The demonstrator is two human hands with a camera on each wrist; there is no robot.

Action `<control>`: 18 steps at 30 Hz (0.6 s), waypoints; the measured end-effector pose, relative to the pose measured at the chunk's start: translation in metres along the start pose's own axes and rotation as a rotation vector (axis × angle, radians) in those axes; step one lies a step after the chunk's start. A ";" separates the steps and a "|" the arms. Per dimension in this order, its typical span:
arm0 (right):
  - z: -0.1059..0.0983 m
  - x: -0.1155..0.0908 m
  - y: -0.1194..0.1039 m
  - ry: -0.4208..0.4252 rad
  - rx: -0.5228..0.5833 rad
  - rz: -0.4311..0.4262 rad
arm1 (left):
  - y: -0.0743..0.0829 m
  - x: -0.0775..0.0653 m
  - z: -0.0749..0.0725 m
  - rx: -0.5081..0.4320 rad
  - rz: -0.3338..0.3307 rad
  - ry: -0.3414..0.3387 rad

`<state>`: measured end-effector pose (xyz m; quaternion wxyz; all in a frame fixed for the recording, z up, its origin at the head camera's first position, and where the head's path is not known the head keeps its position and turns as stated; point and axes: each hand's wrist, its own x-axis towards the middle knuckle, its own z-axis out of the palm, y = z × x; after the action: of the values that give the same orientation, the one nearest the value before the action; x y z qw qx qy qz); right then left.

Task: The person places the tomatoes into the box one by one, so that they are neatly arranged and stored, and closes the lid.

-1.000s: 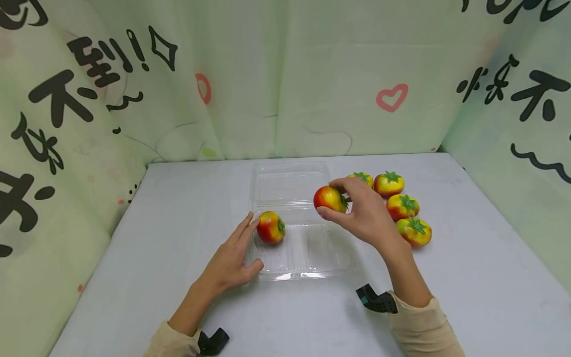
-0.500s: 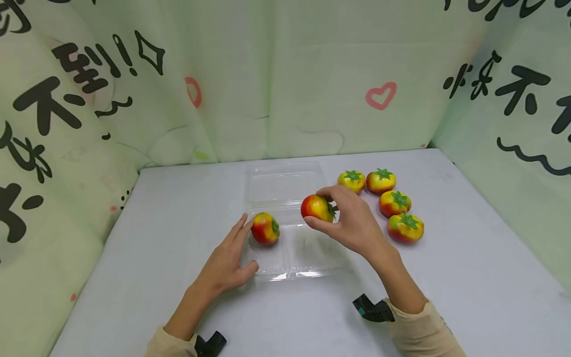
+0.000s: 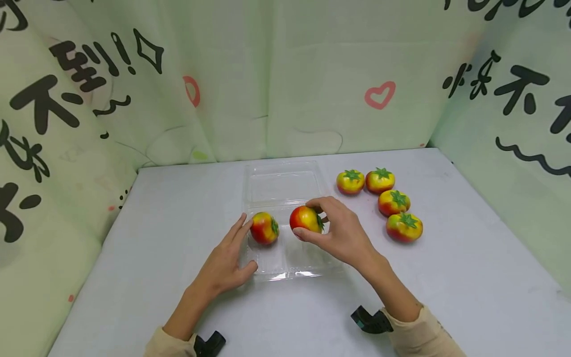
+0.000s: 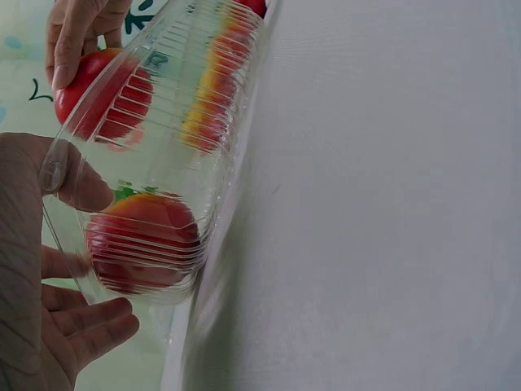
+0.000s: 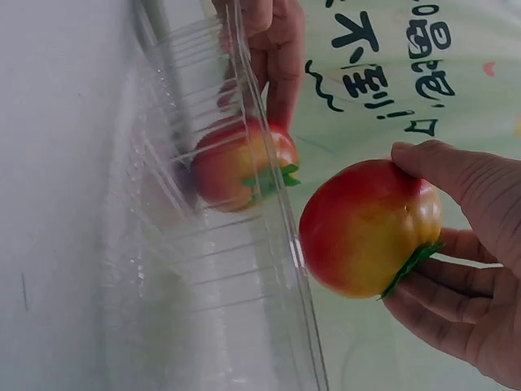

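In the head view my right hand (image 3: pixel 341 230) pinches a red and yellow tomato (image 3: pixel 306 219) between thumb and fingers, over the clear plastic clamshell box (image 3: pixel 285 275). The right wrist view shows this tomato (image 5: pixel 366 228) beside the box's rim, its green leafy top toward my palm. Another tomato (image 3: pixel 265 228) lies inside the box at its left. My left hand (image 3: pixel 227 263) rests at the box's left edge with fingers extended, the fingertips next to that tomato. Through the clear wall, the left wrist view shows the tomato in the box (image 4: pixel 142 244).
Several more tomatoes (image 3: pixel 403 227) sit on the white table (image 3: pixel 446 277), right of the box. The box's lid (image 3: pixel 283 183) lies folded back, away from me. A pale green printed curtain (image 3: pixel 312 119) hangs behind and at both sides.
My right hand has carried its tomato leftward and lower, over the box. My left hand keeps its place at the box's edge. The head view has shifted slightly.
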<state>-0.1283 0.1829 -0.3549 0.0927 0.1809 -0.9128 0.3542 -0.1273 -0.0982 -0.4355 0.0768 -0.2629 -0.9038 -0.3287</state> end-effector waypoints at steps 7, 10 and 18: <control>0.017 -0.005 -0.002 -0.028 0.042 -0.017 | 0.000 0.000 0.000 0.003 0.005 0.007; 0.024 -0.006 -0.005 -0.036 0.054 -0.026 | 0.001 0.001 -0.001 0.001 0.008 0.010; 0.040 -0.008 -0.011 -0.088 0.076 -0.051 | 0.001 0.001 -0.001 0.005 0.000 0.008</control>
<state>-0.1181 0.1505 -0.3795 0.0543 0.2229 -0.8970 0.3777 -0.1275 -0.0982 -0.4336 0.0808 -0.2614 -0.9043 -0.3277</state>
